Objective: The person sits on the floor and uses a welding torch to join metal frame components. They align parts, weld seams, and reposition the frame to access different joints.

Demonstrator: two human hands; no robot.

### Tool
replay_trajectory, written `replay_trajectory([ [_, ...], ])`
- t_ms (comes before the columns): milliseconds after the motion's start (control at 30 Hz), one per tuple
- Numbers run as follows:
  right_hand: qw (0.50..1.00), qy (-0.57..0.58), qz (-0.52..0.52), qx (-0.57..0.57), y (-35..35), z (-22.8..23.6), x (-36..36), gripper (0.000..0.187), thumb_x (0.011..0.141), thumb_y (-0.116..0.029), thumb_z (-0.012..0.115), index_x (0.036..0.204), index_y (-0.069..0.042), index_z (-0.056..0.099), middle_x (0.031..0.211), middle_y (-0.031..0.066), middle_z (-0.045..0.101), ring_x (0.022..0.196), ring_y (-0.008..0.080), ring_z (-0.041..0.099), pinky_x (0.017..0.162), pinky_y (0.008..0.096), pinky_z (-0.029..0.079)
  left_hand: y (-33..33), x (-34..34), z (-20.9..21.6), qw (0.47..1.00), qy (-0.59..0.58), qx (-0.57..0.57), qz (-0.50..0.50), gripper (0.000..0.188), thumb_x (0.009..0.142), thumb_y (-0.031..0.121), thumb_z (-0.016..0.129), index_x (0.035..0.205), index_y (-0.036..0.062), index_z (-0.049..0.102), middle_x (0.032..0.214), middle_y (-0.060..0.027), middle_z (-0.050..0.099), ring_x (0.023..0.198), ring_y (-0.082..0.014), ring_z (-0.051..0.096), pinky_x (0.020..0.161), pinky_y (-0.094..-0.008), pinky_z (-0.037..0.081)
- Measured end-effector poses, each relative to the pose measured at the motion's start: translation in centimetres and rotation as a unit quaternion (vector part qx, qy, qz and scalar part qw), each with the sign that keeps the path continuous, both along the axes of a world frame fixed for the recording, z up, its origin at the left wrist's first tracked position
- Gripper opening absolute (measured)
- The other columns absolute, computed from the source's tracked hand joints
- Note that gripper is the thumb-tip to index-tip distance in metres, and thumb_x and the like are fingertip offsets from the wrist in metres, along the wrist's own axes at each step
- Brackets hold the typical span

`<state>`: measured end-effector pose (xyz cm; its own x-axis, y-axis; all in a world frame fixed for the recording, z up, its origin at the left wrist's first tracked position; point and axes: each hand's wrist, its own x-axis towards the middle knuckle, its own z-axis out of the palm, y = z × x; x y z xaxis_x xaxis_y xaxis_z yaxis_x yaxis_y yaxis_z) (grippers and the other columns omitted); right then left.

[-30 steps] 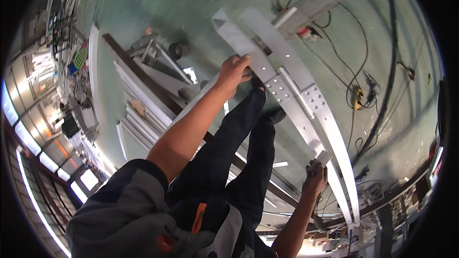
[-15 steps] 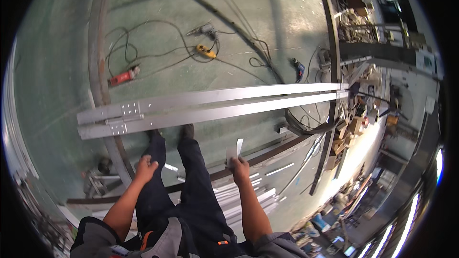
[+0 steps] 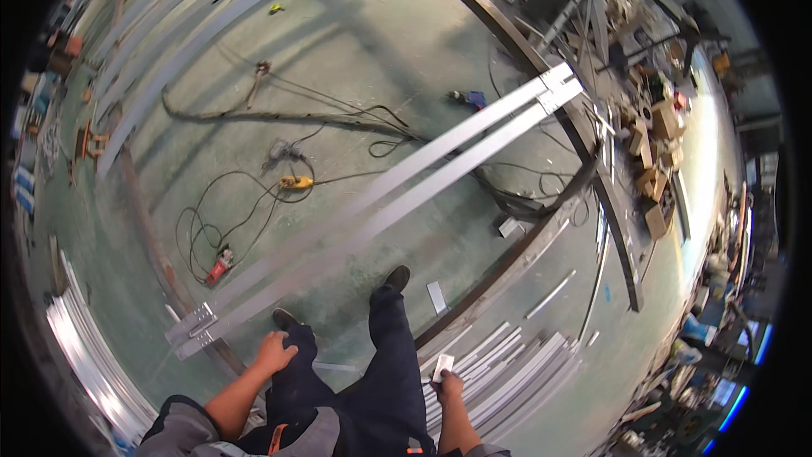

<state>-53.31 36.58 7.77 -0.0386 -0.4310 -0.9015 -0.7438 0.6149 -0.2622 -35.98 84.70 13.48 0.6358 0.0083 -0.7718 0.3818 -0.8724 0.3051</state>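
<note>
Fingers of the right hand point(image 3: 450, 384) are gripping a small pale rectangular piece point(image 3: 443, 364), which is sitting in front of the person's right thigh, just over the inner edge of a stack of pale metal lengths point(image 3: 516, 381). The left hand point(image 3: 275, 354) is hanging over the left knee, partly curled; whether it is fully closed I cannot tell. It is lying nearest to the lower left end of two long silvery bars point(image 3: 423, 191), well apart from the right hand.

The bars are running side by side with a narrow gap between them, spanning from the left beam point(image 3: 150, 245), near its lower end, to the right beam point(image 3: 622, 245), and at both ends small plates are joining them. Their middle stretch is showing blurred.

On the floor point(image 3: 364, 59) beyond the bars, a red power tool point(image 3: 220, 266) is lying near the inner edge of the left beam, with dark cables looping beside it. A yellow device point(image 3: 296, 182) is resting just beside a grey tool point(image 3: 284, 151), while a blue tool point(image 3: 470, 100) is lying nearer the right beam. Between the person's right foot and the near beam point(image 3: 497, 278), a flat pale strip point(image 3: 436, 298) is lying on the floor.
</note>
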Motion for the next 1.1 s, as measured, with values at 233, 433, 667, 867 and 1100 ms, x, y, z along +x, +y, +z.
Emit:
replay_trajectory([
  [233, 0.982, -0.171, -0.071, 0.033, -11.1, 4.2, 13.6, 0.033, 0.102, -0.012, 0.057, 0.131, 0.004, 0.057, 0.110, 0.0155, 0.073, 0.094, 0.0310, 0.076, 0.074, 0.0432, 0.063, -18.8, 13.3, 2.2, 0.989, -0.031, -0.086, -0.112, 0.054, 0.087, 0.034, 0.076, 0.129, 0.0020, 0.065, 0.127, -0.0244, 0.063, 0.122, -0.0434, 0.061, 0.106, -0.0492, 0.049],
  [433, 0.962, -0.211, -0.168, 0.026, -19.4, 8.4, 20.5, 0.030, 0.100, -0.008, 0.057, 0.128, 0.001, 0.055, 0.113, 0.0158, 0.071, 0.101, 0.0347, 0.073, 0.082, 0.0522, 0.060, -32.0, 25.3, 3.6, 0.974, -0.077, -0.129, -0.167, 0.054, 0.088, 0.032, 0.074, 0.133, 0.0039, 0.063, 0.130, -0.0211, 0.061, 0.124, -0.0409, 0.059, 0.106, -0.0489, 0.049],
  [667, 0.962, -0.185, -0.193, 0.057, -28.6, 7.3, 26.3, 0.028, 0.096, -0.010, 0.057, 0.123, -0.001, 0.055, 0.119, 0.0202, 0.071, 0.102, 0.0378, 0.072, 0.086, 0.0536, 0.060, -43.4, 39.4, 1.5, 0.963, -0.130, -0.161, -0.173, 0.050, 0.090, 0.032, 0.072, 0.131, 0.0053, 0.062, 0.129, -0.0198, 0.061, 0.122, -0.0414, 0.059, 0.103, -0.0495, 0.050],
  [867, 0.960, -0.197, -0.199, 0.009, -37.2, 4.5, 37.9, 0.027, 0.096, -0.008, 0.060, 0.121, 0.001, 0.055, 0.112, 0.0178, 0.070, 0.094, 0.0328, 0.071, 0.079, 0.0482, 0.061, -53.9, 53.1, -1.8, 0.949, -0.196, -0.173, -0.176, 0.051, 0.090, 0.027, 0.073, 0.133, 0.0035, 0.059, 0.130, -0.0189, 0.058, 0.125, -0.0412, 0.056, 0.104, -0.0486, 0.049],
  [1100, 0.965, -0.247, -0.084, -0.004, -46.0, 7.6, 54.5, 0.025, 0.100, -0.014, 0.066, 0.120, -0.003, 0.055, 0.095, 0.0102, 0.066, 0.078, 0.0229, 0.067, 0.072, 0.0427, 0.059, -63.8, 64.7, -1.7, 0.941, -0.218, -0.195, -0.170, 0.055, 0.090, 0.026, 0.073, 0.136, 0.0002, 0.056, 0.132, -0.0188, 0.057, 0.129, -0.0396, 0.054, 0.108, -0.0465, 0.046],
])
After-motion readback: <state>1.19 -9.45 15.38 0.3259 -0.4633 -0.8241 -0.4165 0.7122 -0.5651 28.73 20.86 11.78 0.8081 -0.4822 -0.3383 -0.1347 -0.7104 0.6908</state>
